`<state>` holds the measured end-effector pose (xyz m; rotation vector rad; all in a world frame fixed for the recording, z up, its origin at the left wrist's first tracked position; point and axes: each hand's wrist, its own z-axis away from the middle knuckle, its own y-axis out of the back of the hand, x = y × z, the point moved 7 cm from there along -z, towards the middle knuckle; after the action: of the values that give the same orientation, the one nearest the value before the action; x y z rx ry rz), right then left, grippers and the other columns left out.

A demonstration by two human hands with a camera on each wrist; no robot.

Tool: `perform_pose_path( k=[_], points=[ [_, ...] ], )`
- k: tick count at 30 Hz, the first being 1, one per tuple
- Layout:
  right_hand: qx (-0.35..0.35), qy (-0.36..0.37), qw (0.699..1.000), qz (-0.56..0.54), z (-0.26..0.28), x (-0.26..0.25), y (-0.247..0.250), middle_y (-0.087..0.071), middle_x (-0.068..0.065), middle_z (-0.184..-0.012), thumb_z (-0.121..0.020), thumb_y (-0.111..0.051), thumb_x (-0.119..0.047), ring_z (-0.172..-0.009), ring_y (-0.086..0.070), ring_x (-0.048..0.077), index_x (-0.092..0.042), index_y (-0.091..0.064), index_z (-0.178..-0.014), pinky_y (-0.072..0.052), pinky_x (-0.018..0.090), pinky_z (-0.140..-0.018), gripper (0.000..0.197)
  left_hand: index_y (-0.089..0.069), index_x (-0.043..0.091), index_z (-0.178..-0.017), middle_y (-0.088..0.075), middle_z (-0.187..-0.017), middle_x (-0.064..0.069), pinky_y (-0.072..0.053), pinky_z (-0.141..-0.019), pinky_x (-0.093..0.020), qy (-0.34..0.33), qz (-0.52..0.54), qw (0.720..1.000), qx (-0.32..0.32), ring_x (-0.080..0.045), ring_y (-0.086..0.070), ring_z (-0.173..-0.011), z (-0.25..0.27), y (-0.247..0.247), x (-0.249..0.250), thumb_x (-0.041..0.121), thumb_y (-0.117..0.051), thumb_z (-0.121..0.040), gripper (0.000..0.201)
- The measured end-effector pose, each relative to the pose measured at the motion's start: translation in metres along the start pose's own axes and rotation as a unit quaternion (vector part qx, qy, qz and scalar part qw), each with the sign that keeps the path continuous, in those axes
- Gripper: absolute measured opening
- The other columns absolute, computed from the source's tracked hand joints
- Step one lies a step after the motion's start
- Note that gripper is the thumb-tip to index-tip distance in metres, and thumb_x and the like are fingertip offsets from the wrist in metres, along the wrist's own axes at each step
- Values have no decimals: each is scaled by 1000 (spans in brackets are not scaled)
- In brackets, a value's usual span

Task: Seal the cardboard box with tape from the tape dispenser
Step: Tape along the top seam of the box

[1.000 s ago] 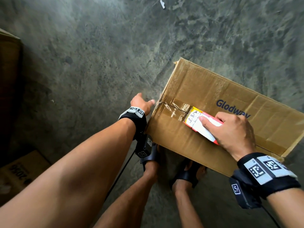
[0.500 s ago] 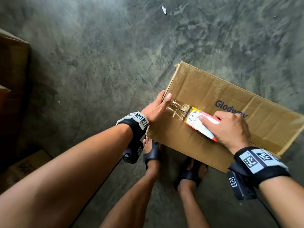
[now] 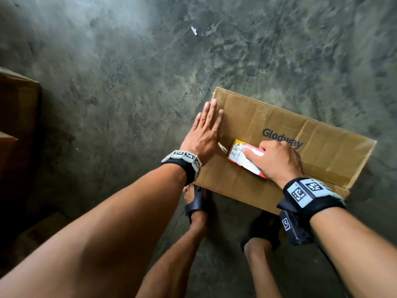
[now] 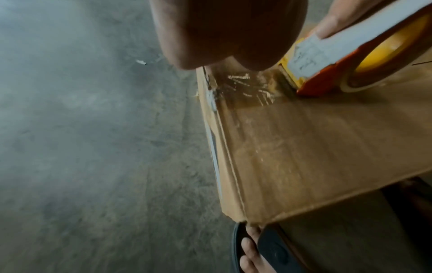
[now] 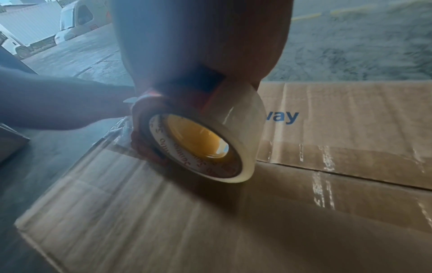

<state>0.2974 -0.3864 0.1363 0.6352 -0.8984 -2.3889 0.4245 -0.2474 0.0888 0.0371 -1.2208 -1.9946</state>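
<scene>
Cardboard box, creased, under red tape dispenser.

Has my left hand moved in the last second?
Yes. The left hand came up from the box's end edge and now lies flat on its top.

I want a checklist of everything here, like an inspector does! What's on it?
Surface: grey concrete floor.
Job's things: cardboard box on the floor; tape dispenser on its top; wrinkled tape at the box edge.
Clutter: small white scrap.
Grippers: left hand flat on the box end; right hand grips the dispenser.
Cables: black cable from the right wrist camera.
Surroundings: more boxes at left; parked vehicle.
</scene>
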Motion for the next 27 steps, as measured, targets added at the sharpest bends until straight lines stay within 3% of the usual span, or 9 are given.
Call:
perform_pose_path(
  k=[3, 15, 22, 27],
  points=[
    [-13, 5, 1000, 10, -4, 0, 0, -71, 19, -87, -87, -60, -63, -88, -67, 38, -13, -61, -69, -37, 34, -65, 53, -2, 17, -159, 12, -165, 0, 3, -124, -38, -43, -14, 999, 17, -20, 15, -151, 0, -17, 12, 30, -23, -106, 58],
    [-10, 27, 999, 29, -4, 1, -1, -72, 21, -100, -89, -55, -60, -96, -68, 41, -11, -75, -94, -47, 39, -73, 53, 0, 22, -159, 8, -165, 7, 12, -122, -32, 17, -68, 996, 64, -14, 14, -151, 0, -40, 13, 42, -23, -105, 61],
    [-17, 47, 999, -13, -1, 12, 4, -73, 19, -95, -88, -56, -62, -93, -68, 40, -12, -74, -89, -44, 37, -70, 54, 1, 23, -159, 8, -166, 6, 5, -124, -36, 22, -73, 995, 63, -17, 12, -153, 2, -40, 11, 42, -22, -105, 61],
    [-18, 48, 998, -28, 14, 51, 21, -71, 17, -89, -89, -57, -65, -88, -67, 39, -12, -72, -84, -43, 35, -67, 55, 4, 24, -158, 11, -165, 6, 3, -124, -38, 23, -72, 996, 54, -17, 14, -152, 1, -41, 14, 44, -21, -105, 61]
  ],
)
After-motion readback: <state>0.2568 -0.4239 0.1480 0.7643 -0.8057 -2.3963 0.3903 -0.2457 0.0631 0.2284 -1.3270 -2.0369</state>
